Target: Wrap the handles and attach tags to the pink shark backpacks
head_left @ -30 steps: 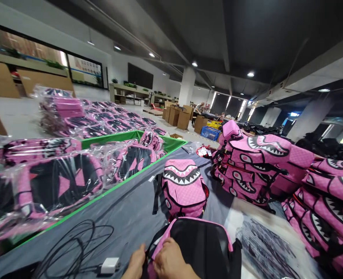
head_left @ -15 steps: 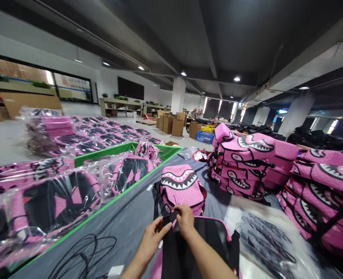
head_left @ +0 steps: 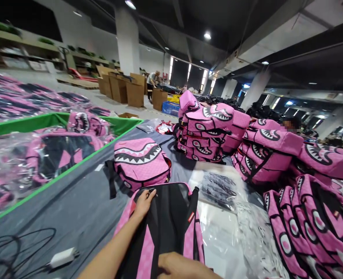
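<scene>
A pink backpack [head_left: 168, 217] with a black padded back panel lies in front of me, back side up. At its upper left my left hand [head_left: 143, 201] is closed on the black shoulder strap [head_left: 143, 236], thumb and forefinger together near the top edge. Low over the panel is my right hand [head_left: 174, 265], bent at the knuckles; its fingertips are hidden, so its grip cannot be told. Just beyond lies another pink backpack [head_left: 142, 161] with a toothed shark-mouth print.
Stacked pink backpacks [head_left: 206, 131] stand at the back right, with more standing upright [head_left: 313, 221] nearer. Clear plastic bags [head_left: 220, 186] lie to the right. A green-edged bin [head_left: 121, 128] holds wrapped backpacks at left. A white adapter [head_left: 63, 257] with black cables sits front left.
My view has turned right. My hands, formerly together at the strap by the backpack's top, have separated: the left stays near the top, the right has come down toward me.
</scene>
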### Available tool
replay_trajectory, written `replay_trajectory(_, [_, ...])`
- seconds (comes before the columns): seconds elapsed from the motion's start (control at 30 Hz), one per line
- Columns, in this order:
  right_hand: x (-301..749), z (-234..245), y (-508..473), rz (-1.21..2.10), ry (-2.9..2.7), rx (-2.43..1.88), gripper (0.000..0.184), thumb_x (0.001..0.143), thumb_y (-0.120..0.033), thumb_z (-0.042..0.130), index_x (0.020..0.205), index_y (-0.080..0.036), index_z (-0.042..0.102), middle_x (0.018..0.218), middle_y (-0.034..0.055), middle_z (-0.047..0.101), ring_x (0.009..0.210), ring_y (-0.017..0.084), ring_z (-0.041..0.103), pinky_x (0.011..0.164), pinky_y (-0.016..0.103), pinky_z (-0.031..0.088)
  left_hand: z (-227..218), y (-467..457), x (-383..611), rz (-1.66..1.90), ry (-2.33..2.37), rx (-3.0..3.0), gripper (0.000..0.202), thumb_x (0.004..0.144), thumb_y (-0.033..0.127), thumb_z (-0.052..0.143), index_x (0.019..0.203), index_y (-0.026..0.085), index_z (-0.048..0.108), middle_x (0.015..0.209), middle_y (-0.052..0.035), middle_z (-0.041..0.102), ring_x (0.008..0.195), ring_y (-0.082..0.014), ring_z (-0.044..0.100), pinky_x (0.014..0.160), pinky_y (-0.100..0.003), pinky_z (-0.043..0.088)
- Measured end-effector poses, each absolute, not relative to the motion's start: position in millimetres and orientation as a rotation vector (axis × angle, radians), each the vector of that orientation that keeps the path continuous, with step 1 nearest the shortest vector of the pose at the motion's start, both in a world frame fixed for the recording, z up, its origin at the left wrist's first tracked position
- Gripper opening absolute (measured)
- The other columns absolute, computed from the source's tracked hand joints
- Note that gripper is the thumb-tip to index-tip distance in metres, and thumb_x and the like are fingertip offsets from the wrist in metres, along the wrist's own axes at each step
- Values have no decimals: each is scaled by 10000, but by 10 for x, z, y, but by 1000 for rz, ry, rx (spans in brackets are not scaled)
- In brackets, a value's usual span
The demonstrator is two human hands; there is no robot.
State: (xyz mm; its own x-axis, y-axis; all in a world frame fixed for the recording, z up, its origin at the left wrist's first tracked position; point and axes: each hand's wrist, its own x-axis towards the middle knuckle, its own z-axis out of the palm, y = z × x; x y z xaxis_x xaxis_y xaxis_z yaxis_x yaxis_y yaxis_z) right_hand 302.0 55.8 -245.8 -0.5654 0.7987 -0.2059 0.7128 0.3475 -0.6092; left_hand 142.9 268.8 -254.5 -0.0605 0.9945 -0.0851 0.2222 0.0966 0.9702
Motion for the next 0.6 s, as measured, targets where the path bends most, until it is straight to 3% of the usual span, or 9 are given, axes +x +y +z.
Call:
replay_trajectory(0.13, [3516,-2160,836,1167,-2285,-1412,279,829,-161,577,1020,-246,761,915,-12,768,735,146,684,666,192,480,-2719,2768,1576,1116,1672,1382,260,886,373,607,1016,147,610,972,-91,675,916,-248,657,876,-431,516])
replay_trajectory(0.23, [3883,-1975,1350,799,-1757,-1885,219,907,-237,542,1003,-221,739,871,17,756,767,173,705,700,226,484,-2642,2772,1577,1139,1688,1591,339,873,305,551,1163,133,587,1228,-194,620,1191,-357,565,1048,-545,414])
replay_trajectory(0.3, [4098,-1930,1757,612,-1568,-2069,264,959,-304,489,1047,-181,704,861,76,745,826,227,709,735,286,481,-2567,2706,1644,1113,1579,1798,334,883,250,523,1197,169,600,1316,-175,595,1289,-355,489,1116,-555,340])
replay_trajectory(0.37, [4239,-1935,2129,545,-1491,-2166,302,957,-374,494,1011,-141,679,822,132,727,826,283,705,717,334,473,-2535,2607,1807,1021,1373,1994,296,873,199,551,1152,219,647,1258,-110,650,1247,-303,528,1098,-486,375])
replay_trajectory(0.47, [4257,-1945,2465,471,-1467,-2218,241,893,-378,551,856,-153,627,749,144,699,771,313,695,678,350,464,-2598,2511,2179,867,1109,2142,376,829,122,614,1178,251,663,1194,-59,695,1162,-237,590,1017,-397,445])
replay_trajectory(0.53, [4164,-1924,2477,409,-1505,-2173,173,876,-331,525,874,-170,588,763,118,697,766,287,690,697,337,467,-2671,2520,2427,811,1033,2161,437,821,112,644,1241,231,636,1212,-72,688,1172,-240,590,993,-404,459])
replay_trajectory(0.6, [4040,-1903,2327,367,-1575,-2092,153,868,-325,513,928,-191,556,788,71,695,766,244,683,721,308,470,-2739,2558,2612,783,986,2165,311,849,148,660,1158,183,661,1153,-79,689,1134,-249,601,964,-425,470])
